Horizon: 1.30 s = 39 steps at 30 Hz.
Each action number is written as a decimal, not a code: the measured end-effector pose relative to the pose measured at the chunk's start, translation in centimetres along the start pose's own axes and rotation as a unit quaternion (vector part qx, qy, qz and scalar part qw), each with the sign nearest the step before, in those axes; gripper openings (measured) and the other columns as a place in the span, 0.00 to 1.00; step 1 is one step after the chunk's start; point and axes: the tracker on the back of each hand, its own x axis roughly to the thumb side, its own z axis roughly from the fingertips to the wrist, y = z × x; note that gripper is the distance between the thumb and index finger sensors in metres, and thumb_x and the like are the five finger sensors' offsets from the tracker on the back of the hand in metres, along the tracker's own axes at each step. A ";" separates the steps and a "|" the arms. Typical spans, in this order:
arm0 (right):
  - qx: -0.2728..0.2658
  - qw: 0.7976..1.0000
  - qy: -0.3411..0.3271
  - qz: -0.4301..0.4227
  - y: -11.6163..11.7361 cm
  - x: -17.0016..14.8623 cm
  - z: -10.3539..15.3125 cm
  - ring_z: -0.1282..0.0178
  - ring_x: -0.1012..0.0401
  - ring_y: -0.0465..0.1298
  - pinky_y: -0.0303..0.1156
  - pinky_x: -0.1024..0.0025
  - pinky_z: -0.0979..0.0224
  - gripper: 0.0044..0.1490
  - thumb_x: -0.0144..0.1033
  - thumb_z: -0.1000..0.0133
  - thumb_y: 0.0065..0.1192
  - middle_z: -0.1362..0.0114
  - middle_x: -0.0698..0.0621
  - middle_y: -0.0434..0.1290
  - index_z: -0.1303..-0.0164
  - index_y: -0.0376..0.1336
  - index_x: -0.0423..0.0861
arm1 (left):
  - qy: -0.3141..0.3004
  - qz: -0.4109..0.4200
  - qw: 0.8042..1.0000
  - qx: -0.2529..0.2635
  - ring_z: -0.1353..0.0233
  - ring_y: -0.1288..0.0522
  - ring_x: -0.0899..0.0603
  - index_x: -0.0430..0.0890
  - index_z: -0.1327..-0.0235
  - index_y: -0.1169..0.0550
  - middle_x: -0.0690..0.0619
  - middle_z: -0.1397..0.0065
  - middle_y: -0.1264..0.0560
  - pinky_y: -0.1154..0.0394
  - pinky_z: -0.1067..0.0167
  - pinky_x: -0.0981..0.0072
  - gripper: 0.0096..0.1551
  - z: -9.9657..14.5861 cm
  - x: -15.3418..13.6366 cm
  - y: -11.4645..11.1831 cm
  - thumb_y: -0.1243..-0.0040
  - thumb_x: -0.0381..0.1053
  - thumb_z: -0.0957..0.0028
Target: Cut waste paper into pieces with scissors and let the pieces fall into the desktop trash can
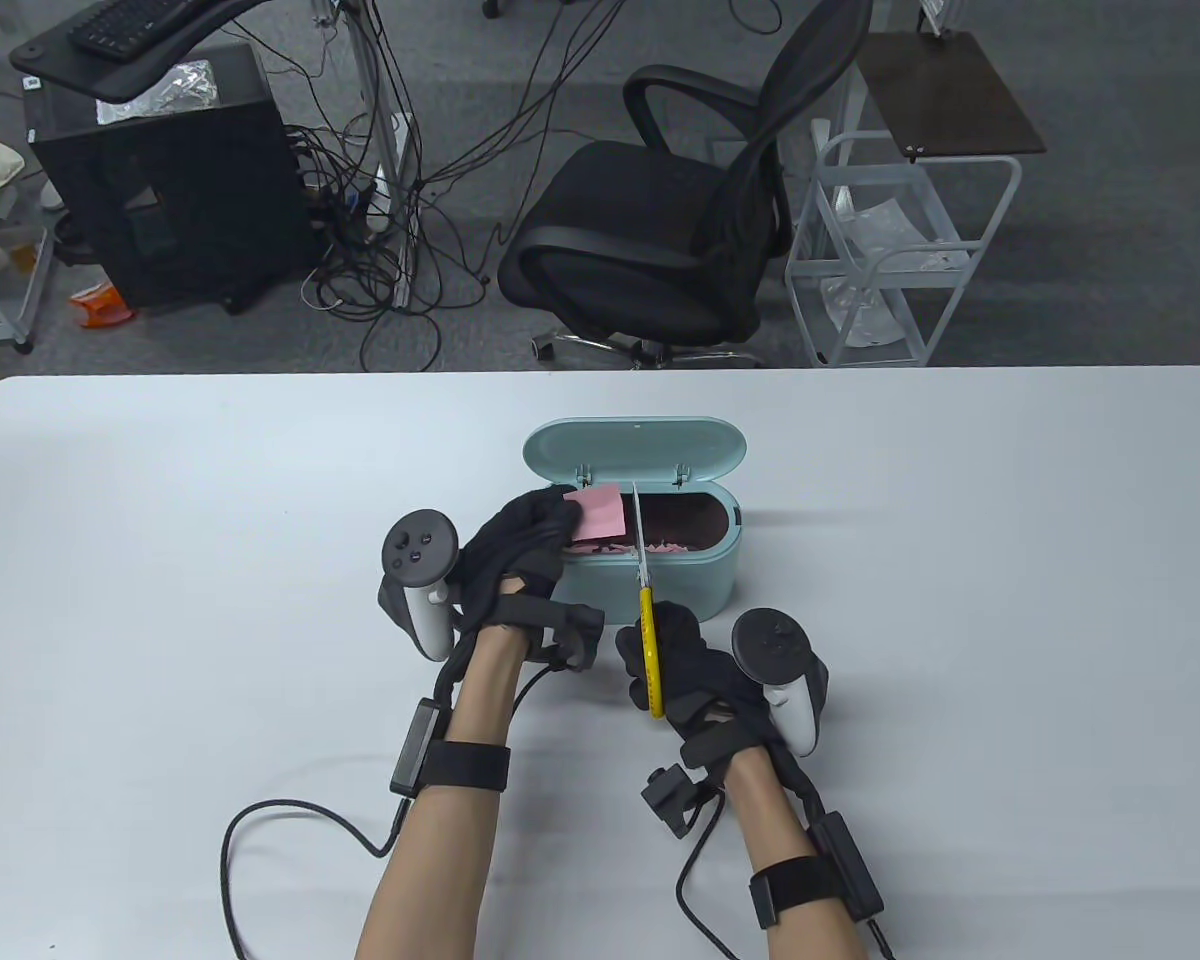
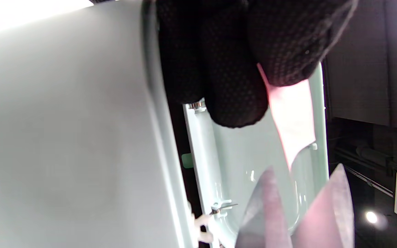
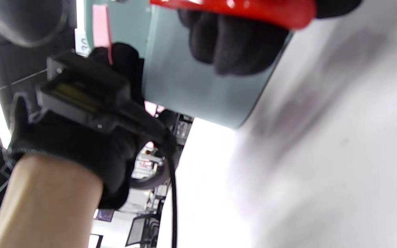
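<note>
A pale green desktop trash can (image 1: 705, 585) stands mid-table with its lid (image 1: 635, 450) tipped open toward the far side. Pink scraps (image 1: 660, 548) lie inside. My left hand (image 1: 535, 525) pinches a pink sheet of paper (image 1: 597, 513) over the can's left end; the paper (image 2: 293, 120) shows under my fingers (image 2: 233, 82) in the left wrist view. My right hand (image 1: 675, 665) grips yellow-handled scissors (image 1: 648, 640), blades (image 1: 639, 530) pointing away over the can just right of the paper. The blades (image 2: 271, 210) look parted in the left wrist view. The scissors handle (image 3: 240, 10) shows at the top of the right wrist view.
The white table (image 1: 960, 600) spreads wide on both sides of the can. A black office chair (image 1: 680, 220), a white wire cart (image 1: 900, 250) and a black cabinet (image 1: 160, 170) stand on the floor beyond the far edge. Glove cables (image 1: 260, 830) trail near the front edge.
</note>
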 end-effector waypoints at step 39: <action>-0.052 0.998 -0.015 -0.017 0.5 0.7 -0.6 0.66 0.59 0.82 0.66 0.41 0.28 0.53 0.65 0.53 0.59 0.49 0.54 0.77 0.32 0.52 0.38 | -0.005 -0.015 1.000 -0.005 0.40 0.15 0.51 0.54 0.50 0.14 0.64 0.52 0.10 0.46 0.26 0.31 0.20 -0.2 -0.1 0.0 0.30 0.56 0.55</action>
